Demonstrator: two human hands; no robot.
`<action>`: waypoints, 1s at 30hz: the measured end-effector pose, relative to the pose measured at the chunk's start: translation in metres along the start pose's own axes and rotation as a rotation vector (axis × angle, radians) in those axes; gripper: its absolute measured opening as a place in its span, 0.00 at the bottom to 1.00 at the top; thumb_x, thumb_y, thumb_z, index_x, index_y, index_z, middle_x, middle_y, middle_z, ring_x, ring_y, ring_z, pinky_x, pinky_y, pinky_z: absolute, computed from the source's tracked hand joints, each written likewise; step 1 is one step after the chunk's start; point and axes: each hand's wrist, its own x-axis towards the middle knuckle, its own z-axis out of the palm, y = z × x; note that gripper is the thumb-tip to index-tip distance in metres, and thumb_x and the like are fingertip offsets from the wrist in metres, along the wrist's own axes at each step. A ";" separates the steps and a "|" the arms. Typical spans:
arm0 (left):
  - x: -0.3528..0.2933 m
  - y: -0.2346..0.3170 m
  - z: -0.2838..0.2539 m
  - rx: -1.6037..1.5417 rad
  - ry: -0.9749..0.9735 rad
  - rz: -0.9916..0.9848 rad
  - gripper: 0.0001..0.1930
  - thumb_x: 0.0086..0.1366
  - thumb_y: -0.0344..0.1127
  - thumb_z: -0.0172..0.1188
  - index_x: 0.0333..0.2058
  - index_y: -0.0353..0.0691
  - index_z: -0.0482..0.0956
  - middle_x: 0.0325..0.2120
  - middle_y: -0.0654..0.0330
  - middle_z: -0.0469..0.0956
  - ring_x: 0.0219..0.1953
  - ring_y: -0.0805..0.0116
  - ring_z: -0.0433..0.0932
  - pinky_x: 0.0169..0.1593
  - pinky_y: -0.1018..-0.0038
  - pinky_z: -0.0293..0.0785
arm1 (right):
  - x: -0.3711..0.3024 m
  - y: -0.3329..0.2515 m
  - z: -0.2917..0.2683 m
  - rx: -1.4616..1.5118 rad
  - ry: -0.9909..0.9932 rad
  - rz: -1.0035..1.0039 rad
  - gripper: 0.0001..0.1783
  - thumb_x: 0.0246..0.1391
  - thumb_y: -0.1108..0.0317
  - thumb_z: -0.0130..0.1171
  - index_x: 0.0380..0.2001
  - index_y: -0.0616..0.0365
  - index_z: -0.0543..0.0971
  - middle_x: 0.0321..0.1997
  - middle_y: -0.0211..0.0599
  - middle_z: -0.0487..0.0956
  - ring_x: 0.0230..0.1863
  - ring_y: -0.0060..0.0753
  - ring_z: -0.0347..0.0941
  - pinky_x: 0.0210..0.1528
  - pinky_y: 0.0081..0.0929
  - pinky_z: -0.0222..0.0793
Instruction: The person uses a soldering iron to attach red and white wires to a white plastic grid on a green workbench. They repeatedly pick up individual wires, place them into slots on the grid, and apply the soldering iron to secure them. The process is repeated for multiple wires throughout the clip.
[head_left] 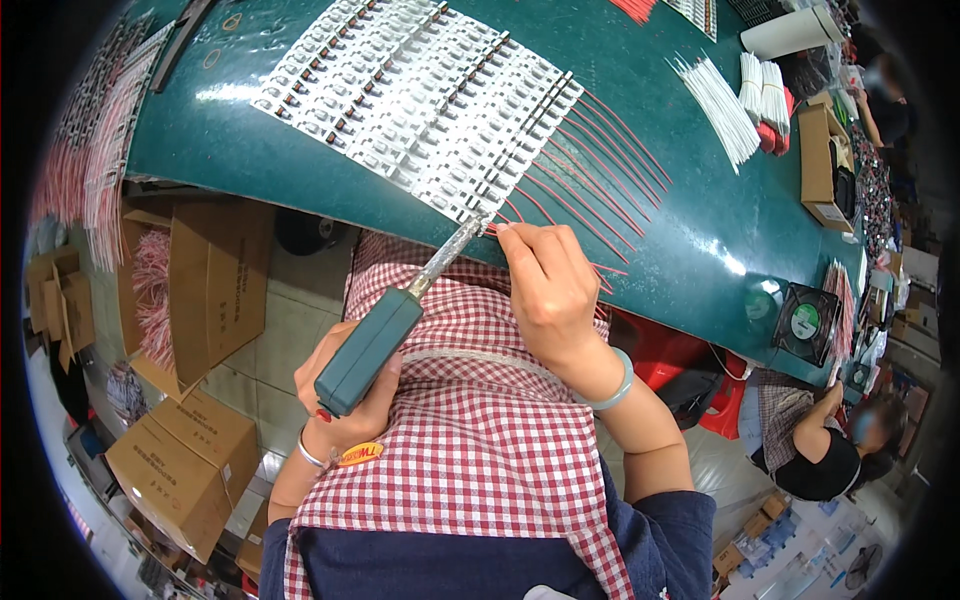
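My left hand point(345, 425) is wrapped round the green, box-shaped body of a soldering iron point(370, 350). Its silvery barrel slants up to the near corner of a panel of white circuit boards point(420, 110) lying on the bench. Close to the iron's tip, my right hand point(555, 295) pinches the end of a red wire at the panel's edge. The exact joint is too small to make out. Several other red wires point(600, 180) run off the panel's right edge and fan out across the green surface.
A green bench point(700, 260) spans the front. On its right lie white wires point(718, 110), a white cylinder point(790, 33), a cardboard box point(825, 165) and a small black fan point(805, 322). Wired boards point(105, 150) hang at the left edge. Cartons point(180, 460) stand below; a co-worker point(825, 445) sits right.
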 end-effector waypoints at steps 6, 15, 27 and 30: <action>0.002 0.002 0.002 -0.008 0.007 -0.008 0.10 0.51 0.21 0.68 0.34 0.26 0.83 0.30 0.48 0.82 0.32 0.54 0.84 0.36 0.68 0.80 | 0.001 -0.001 0.000 0.000 -0.008 0.015 0.17 0.40 0.85 0.64 0.39 0.67 0.81 0.36 0.41 0.81 0.33 0.39 0.75 0.33 0.32 0.73; -0.002 0.000 0.001 -0.003 0.035 -0.015 0.10 0.51 0.21 0.69 0.33 0.27 0.83 0.29 0.50 0.82 0.31 0.54 0.84 0.36 0.68 0.80 | -0.001 -0.001 0.000 -0.011 -0.010 -0.020 0.15 0.41 0.81 0.65 0.38 0.69 0.82 0.36 0.41 0.80 0.33 0.38 0.75 0.32 0.31 0.73; -0.001 0.001 0.000 0.003 0.001 -0.022 0.09 0.50 0.21 0.69 0.32 0.29 0.83 0.27 0.52 0.80 0.27 0.57 0.81 0.31 0.70 0.77 | -0.002 -0.002 0.002 -0.030 -0.008 -0.032 0.14 0.42 0.79 0.65 0.36 0.70 0.82 0.36 0.41 0.79 0.34 0.38 0.74 0.32 0.30 0.73; -0.006 0.000 0.001 0.002 0.022 -0.037 0.09 0.50 0.22 0.70 0.32 0.29 0.83 0.27 0.52 0.80 0.27 0.58 0.81 0.31 0.71 0.77 | -0.001 -0.002 0.002 -0.030 -0.006 -0.037 0.14 0.43 0.79 0.65 0.37 0.70 0.81 0.36 0.41 0.79 0.34 0.38 0.74 0.32 0.30 0.73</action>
